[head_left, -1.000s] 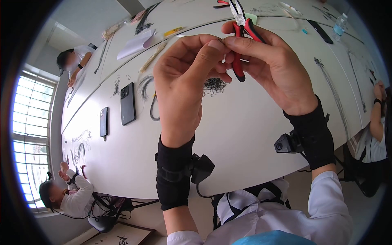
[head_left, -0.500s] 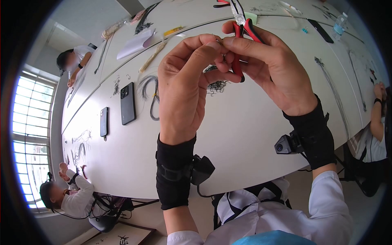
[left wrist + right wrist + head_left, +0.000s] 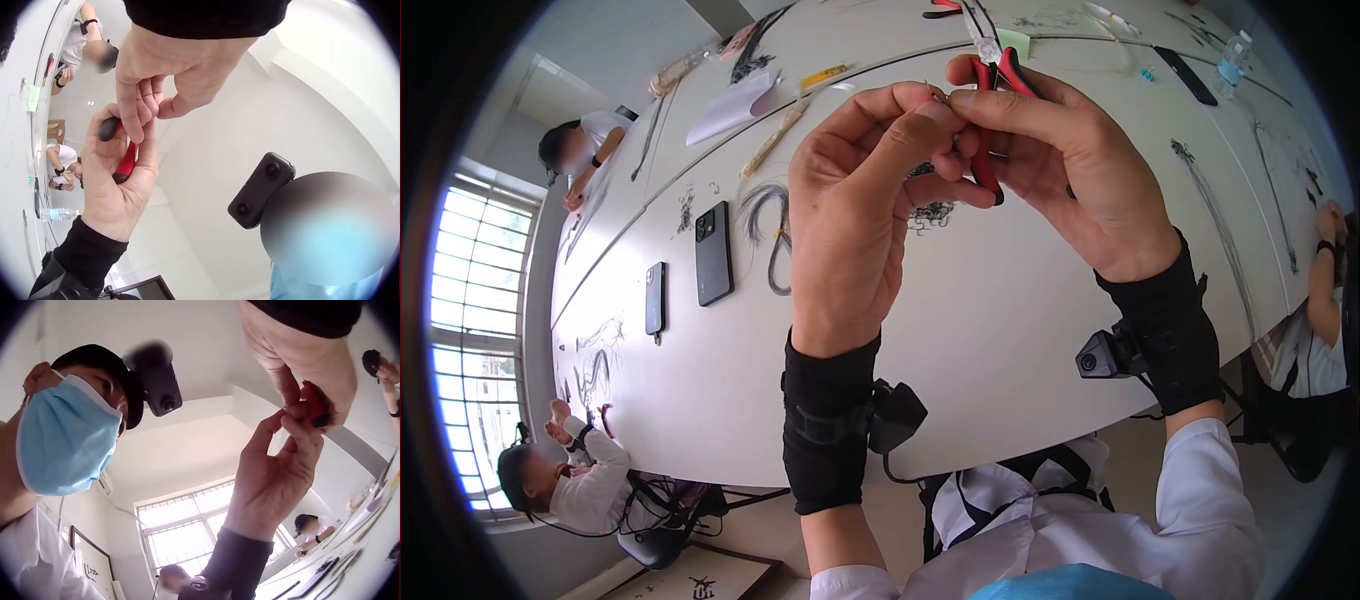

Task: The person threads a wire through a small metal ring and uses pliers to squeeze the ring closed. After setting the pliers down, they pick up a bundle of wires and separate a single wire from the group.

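Both hands meet above the table near the top middle of the head view. The left hand pinches a tiny dark wire piece between thumb and index finger. The right hand has its thumb and index tips at the same piece and holds red-handled pliers in its fingers, jaws pointing up and away. In the left wrist view the black-ended red handles cross the right palm. Beneath the hands lies a heap of small dark wire bits, partly hidden.
Two phones and a looped grey wire bundle lie left of the hands. Farther off are paper, a yellow item, a second red-handled tool, a black phone and a bottle. People sit around the table.
The left hand has rotated slightly and its lower fingers have shifted toward the pliers' handle. A thin tip now shows above the pinching fingers. The right hand has barely moved.
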Demonstrator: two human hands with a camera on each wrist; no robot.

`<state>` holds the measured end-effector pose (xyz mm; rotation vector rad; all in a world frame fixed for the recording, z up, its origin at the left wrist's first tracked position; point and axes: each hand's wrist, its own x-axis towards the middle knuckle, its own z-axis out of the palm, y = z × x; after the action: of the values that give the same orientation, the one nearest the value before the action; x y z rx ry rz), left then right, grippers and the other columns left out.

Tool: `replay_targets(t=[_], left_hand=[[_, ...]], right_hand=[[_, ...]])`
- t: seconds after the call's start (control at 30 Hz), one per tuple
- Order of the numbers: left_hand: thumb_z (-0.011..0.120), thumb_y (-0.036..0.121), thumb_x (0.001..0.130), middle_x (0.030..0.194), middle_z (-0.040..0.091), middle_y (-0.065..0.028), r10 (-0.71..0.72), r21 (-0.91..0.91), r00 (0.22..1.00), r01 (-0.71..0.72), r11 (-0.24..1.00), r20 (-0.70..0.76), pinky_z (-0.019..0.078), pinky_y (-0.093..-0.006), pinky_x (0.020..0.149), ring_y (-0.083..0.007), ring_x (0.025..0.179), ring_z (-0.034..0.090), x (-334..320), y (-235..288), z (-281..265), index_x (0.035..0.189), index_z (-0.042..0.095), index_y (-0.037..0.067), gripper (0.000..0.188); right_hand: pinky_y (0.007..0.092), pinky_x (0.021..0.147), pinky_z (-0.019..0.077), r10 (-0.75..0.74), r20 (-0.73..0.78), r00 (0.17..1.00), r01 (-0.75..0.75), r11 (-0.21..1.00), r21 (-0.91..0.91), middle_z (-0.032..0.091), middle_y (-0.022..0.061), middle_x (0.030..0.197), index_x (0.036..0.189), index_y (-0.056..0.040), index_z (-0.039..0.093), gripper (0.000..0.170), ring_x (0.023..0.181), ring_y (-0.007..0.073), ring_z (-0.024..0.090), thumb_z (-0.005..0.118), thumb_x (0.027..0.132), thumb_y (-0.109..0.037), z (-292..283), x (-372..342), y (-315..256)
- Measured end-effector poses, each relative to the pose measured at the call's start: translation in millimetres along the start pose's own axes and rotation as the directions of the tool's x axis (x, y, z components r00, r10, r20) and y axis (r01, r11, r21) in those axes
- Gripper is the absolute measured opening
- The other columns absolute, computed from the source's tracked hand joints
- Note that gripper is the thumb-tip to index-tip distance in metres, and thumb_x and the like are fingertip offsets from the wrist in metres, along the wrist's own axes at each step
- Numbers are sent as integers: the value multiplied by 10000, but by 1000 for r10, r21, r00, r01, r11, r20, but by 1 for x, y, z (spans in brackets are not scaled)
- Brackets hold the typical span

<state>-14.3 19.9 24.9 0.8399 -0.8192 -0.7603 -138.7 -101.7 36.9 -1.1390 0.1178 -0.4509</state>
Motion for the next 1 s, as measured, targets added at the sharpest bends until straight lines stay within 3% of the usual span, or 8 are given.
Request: replay_targets(t=[0.23, 0.43, 0.53, 0.6, 0.67, 0.73, 0.87, 1.0], left_hand=[[635, 68, 925, 841, 641, -80, -21, 20, 999, 22, 1000, -45, 631, -333, 650, -122, 719, 633, -1, 3, 6, 1006, 617, -41, 137], [571, 115, 987, 888, 683, -121, 13, 17, 1000, -13, 1000, 12, 636, -341, 635, -165, 762, 684, 0, -1, 0, 1075, 647, -22, 179], [579, 120, 984, 887, 683, -118, 24, 82, 1000, -24, 996, 5, 631, -348, 639, -163, 793, 677, -1, 2, 0, 1094, 639, -32, 197], [605, 107, 968, 925, 686, -119, 92, 272, 994, -74, 959, -52, 622, -337, 655, -159, 820, 674, -2, 11, 0, 1118, 638, -30, 205], [634, 86, 948, 972, 686, -114, 240, 532, 970, -187, 825, -31, 609, -329, 689, -157, 860, 671, -2, 17, -6, 1144, 636, -25, 225], [666, 57, 923, 1026, 682, -102, 421, 789, 900, -340, 512, 114, 593, -323, 743, -157, 913, 666, -1, 18, -12, 1173, 633, -16, 262], [733, -4, 853, 1083, 667, -74, 428, 842, 847, -457, 287, 314, 543, -324, 866, -171, 1009, 635, 0, 22, -11, 1108, 689, 27, 261], [749, -20, 832, 1067, 670, -87, 383, 832, 839, -497, 247, 387, 530, -306, 856, -173, 960, 647, -1, 24, -13, 1011, 704, 17, 188]], right_hand=[[255, 698, 480, -11, 9, 1000, 11, 1000, 3, 644, 38, 906, 1203, -11, 602, 280, 784, 122, 641, 623, 962, -152, -2, 1, 2], [259, 700, 480, -7, 19, 1000, 7, 1000, -4, 643, 35, 907, 1197, -12, 601, 285, 779, 122, 635, 628, 954, -158, -3, 1, 1], [267, 722, 487, -5, 11, 1000, 6, 1000, -18, 644, 36, 907, 1187, -11, 603, 295, 780, 128, 629, 641, 940, -168, -2, 1, -1], [274, 742, 492, -16, 5, 1000, 16, 999, -28, 644, 39, 906, 1177, -11, 607, 299, 783, 134, 625, 650, 931, -176, -6, 2, -2], [279, 757, 495, 8, -25, 1000, -10, 998, -57, 641, 44, 899, 1167, -9, 611, 299, 781, 136, 618, 655, 925, -180, -4, 1, -6], [270, 763, 497, 21, -30, 999, -23, 998, -64, 647, 50, 883, 1140, -3, 625, 284, 773, 130, 617, 653, 924, -186, -4, 1, -7], [248, 741, 496, 35, 8, 999, -34, 996, -85, 661, 58, 850, 1094, 7, 646, 266, 743, 115, 623, 647, 925, -199, -7, 1, -5], [251, 707, 490, 47, 2, 999, -47, 993, -113, 656, 52, 834, 1084, 5, 646, 269, 712, 118, 622, 651, 918, -207, -6, 3, -2]])
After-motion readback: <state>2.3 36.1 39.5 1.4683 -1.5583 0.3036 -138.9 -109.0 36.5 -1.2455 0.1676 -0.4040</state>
